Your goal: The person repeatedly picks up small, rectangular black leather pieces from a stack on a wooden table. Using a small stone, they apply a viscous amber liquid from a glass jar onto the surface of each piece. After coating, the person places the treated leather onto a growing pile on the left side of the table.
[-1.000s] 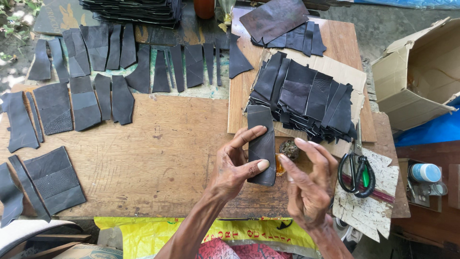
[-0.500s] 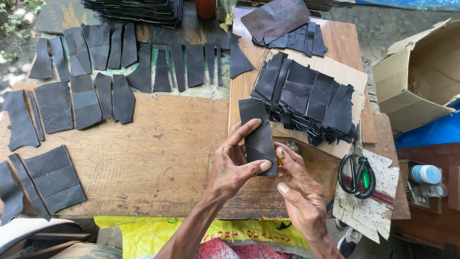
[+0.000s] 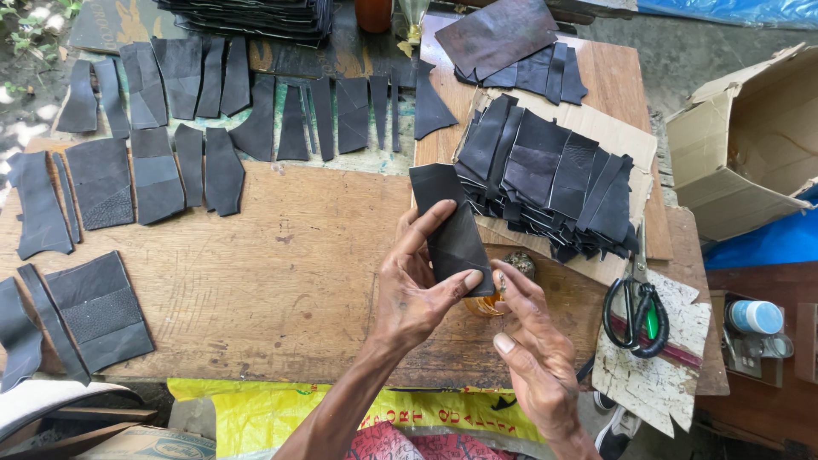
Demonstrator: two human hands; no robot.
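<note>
Firmly pinched in left hand (image 3: 416, 290), dark leather strip (image 3: 452, 230), lifted near the table's (image 3: 281, 281) front edge for working; right hand (image 3: 532, 349) fingertips touching its lower end over a small amber jar (image 3: 487, 302) (contents unclear), loosely curled, grasping nothing else.

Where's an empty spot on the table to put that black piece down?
Bare wood lies in the middle of the table, between the dark pieces at the left, the row along the top and the left hand. It is crowded at the right: the stacked pieces and scissors.
</note>
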